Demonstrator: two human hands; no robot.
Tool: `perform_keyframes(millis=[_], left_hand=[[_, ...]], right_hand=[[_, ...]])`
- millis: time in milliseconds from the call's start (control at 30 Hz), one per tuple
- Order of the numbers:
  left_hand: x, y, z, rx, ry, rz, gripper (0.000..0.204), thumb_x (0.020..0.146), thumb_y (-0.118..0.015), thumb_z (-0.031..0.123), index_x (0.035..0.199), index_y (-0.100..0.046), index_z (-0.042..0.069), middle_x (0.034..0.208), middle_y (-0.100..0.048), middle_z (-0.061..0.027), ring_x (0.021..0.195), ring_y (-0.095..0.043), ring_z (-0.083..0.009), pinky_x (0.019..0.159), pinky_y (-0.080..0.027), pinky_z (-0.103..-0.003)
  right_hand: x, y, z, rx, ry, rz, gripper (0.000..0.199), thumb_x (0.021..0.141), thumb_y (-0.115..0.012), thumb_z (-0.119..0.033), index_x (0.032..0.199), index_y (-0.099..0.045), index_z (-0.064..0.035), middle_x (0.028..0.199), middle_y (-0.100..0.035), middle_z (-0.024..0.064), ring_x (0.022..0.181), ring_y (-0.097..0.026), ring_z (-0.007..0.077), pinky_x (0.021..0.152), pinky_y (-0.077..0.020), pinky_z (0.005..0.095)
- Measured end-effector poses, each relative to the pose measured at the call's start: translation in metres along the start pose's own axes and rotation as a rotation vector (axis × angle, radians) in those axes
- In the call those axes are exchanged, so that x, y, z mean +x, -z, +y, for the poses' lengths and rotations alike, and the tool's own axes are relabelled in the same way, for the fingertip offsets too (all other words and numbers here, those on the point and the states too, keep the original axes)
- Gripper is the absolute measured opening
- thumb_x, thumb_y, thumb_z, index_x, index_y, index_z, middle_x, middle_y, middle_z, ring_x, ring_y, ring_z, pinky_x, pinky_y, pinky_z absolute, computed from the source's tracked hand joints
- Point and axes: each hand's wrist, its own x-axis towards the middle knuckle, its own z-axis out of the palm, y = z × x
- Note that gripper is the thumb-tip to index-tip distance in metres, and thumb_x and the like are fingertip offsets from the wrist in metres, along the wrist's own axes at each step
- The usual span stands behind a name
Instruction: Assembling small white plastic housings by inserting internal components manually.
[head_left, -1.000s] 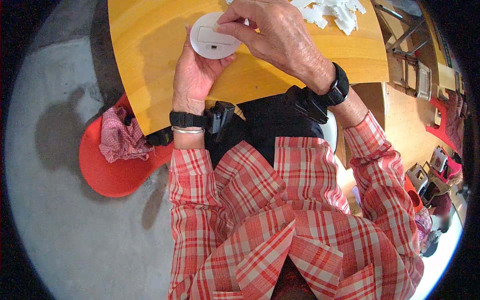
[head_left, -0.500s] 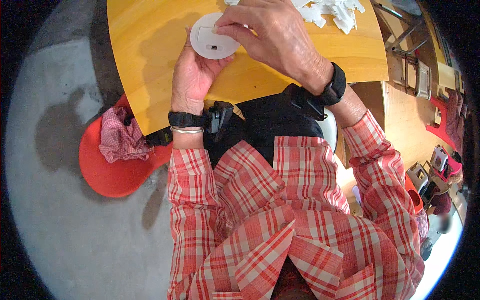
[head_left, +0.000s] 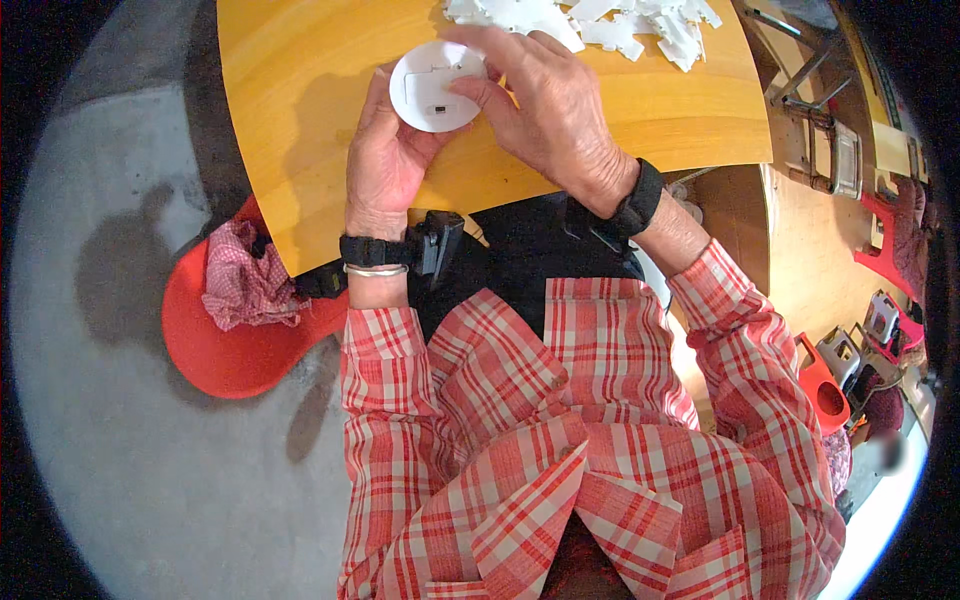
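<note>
A white round disc-shaped device [head_left: 418, 98] is held over the near part of the table, its flat face toward me. That face has a rectangular cover outline and a small slot with a dark switch. From below and the left, my left hand [head_left: 385, 165] is closed around its edge. My right hand [head_left: 560, 125] is at the disc's right side, its thumb lying on the face and the index finger bent over the top right rim. The other right fingers are partly hidden behind.
Several flat white plastic pieces [head_left: 640, 25] lie piled at the far side of the yellow wooden table [head_left: 310, 110]. Left of the table stands a red chair [head_left: 225, 365] with a pink checked cloth [head_left: 245, 275] on it. Red stools [head_left: 825, 390] and other items are at the right.
The disc and both hands have come slightly nearer and to the right. My right thumb has moved from the cover's edge to the disc's right part, and the index finger is raised to the rim.
</note>
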Motion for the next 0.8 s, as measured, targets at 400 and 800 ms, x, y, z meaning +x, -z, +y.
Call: perform_keyframes(millis=[400,800], left_hand=[[-0.02,-0.043,0.028,0.576,-0.126,0.033,0.04,0.093,-0.046,0.032,0.116,-0.046,0.0,0.096,-0.061,-0.0147,0.069,-0.065,-0.0218,0.059,-0.055,-0.027],[-0.034,-0.074,0.023,0.583,-0.145,0.216,0.03,0.094,-0.045,0.026,0.108,-0.048,0.0,0.078,-0.061,-0.0129,0.052,-0.062,-0.0163,0.041,-0.05,-0.021]], right_hand=[[0.008,0.019,0.004,0.238,-0.186,-0.114,0.031,0.077,-0.069,-0.021,0.102,-0.062,-0.0062,0.072,-0.061,0.006,0.06,-0.057,0.0142,0.057,-0.0479,0.0272],[-0.003,0.017,-0.014,0.414,-0.362,-0.043,0.034,0.084,-0.059,-0.036,0.083,-0.061,-0.0025,0.054,-0.052,0.0141,0.048,-0.055,0.0287,0.046,-0.0421,0.0358]])
